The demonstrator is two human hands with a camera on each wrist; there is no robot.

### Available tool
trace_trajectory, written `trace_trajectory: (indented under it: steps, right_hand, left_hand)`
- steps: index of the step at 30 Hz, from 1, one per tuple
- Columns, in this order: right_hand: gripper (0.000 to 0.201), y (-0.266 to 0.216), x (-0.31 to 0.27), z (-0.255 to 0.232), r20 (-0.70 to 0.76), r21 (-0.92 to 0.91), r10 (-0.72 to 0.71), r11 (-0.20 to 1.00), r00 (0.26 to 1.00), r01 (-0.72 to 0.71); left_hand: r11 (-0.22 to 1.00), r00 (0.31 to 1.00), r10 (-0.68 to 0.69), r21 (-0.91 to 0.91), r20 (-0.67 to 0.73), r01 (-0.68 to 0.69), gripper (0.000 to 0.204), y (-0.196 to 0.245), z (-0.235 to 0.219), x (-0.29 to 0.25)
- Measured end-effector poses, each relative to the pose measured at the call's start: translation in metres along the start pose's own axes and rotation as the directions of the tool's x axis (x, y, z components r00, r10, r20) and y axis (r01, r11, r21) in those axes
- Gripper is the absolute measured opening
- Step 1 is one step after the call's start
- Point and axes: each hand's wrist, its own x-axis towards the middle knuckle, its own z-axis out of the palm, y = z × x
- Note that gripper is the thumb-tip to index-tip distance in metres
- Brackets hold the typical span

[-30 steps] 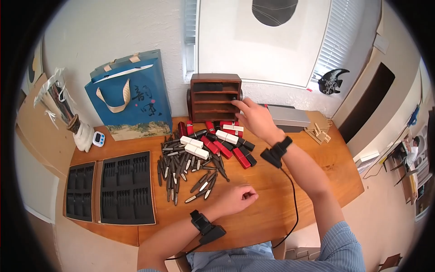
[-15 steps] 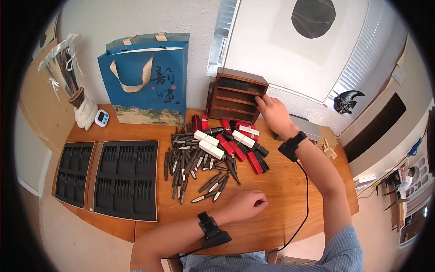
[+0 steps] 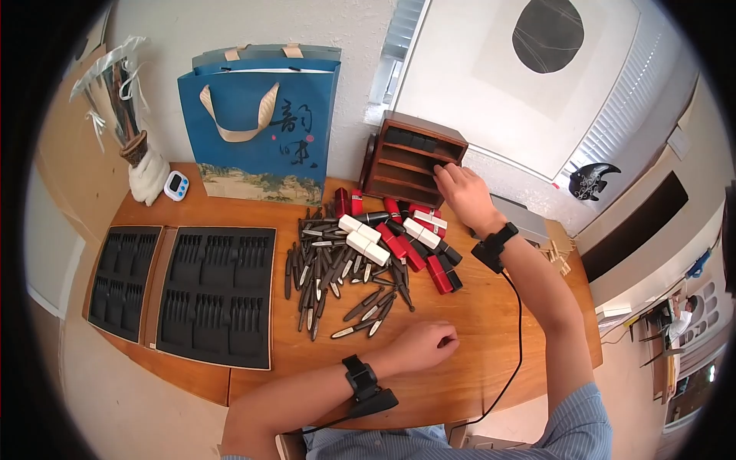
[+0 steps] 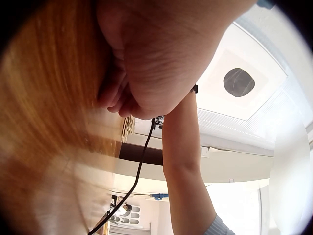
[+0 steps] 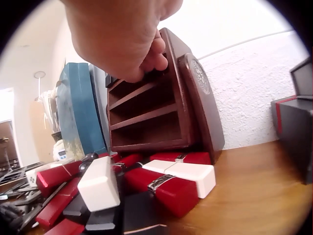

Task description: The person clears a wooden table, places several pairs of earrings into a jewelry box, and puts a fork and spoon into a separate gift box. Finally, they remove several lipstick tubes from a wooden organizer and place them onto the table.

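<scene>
A small dark wooden shelf (image 3: 418, 165) stands against the wall, with several black blocks (image 3: 414, 139) in its top compartment. My right hand (image 3: 466, 195) reaches to the shelf's right side, fingertips inside the second compartment. In the right wrist view its fingers (image 5: 155, 56) are curled by the side wall; I cannot tell whether they pinch something. My left hand (image 3: 423, 345) rests loosely curled on the table, holding nothing. In front of the shelf lie red tubes (image 3: 441, 274), white tubes (image 3: 367, 248) and black tubes, lipstick-like, beside many dark pen-like sticks (image 3: 313, 295).
An opened case with black slotted inserts (image 3: 218, 295) lies on the left of the table (image 3: 491, 330). Behind it stand a blue paper bag (image 3: 261, 146), a wrapped vase (image 3: 146, 172) and a timer (image 3: 176, 185). A grey box (image 3: 521, 218) and wooden pieces (image 3: 560, 249) are at right.
The head view has turned, shifting the scene to the right. My right hand stays at the shelf's right side; a small dark thing showed at its fingertips earlier. My left hand has stayed on the table.
</scene>
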Motion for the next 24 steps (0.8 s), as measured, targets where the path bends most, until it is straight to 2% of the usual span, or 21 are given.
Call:
trace_trajectory:
  steps: [9,14,17,24]
  right_hand:
    - [0.012,-0.001,-0.002,-0.001,0.056,-0.107,0.035,0.994,0.998,-0.029]
    - [0.015,0.001,-0.010,0.000,0.023,-0.110,0.102,0.989,0.994,-0.099]
    - [0.017,-0.002,-0.009,0.001,-0.032,-0.087,0.071,0.993,0.997,-0.074]
    - [0.016,-0.002,-0.012,0.006,0.000,-0.138,0.115,0.984,0.993,-0.114]
  left_hand:
    - [0.999,0.999,0.040,-0.006,-0.025,-0.041,0.017,-0.005,0.004,0.001]
    - [0.999,0.999,0.017,-0.026,-0.030,-0.018,0.017,0.000,0.002,0.000]
    - [1.000,1.000,0.026,-0.001,-0.013,-0.026,0.017,-0.001,0.001,0.001]
    - [1.000,1.000,0.014,-0.002,-0.023,-0.014,0.016,0.000,0.001,-0.001]
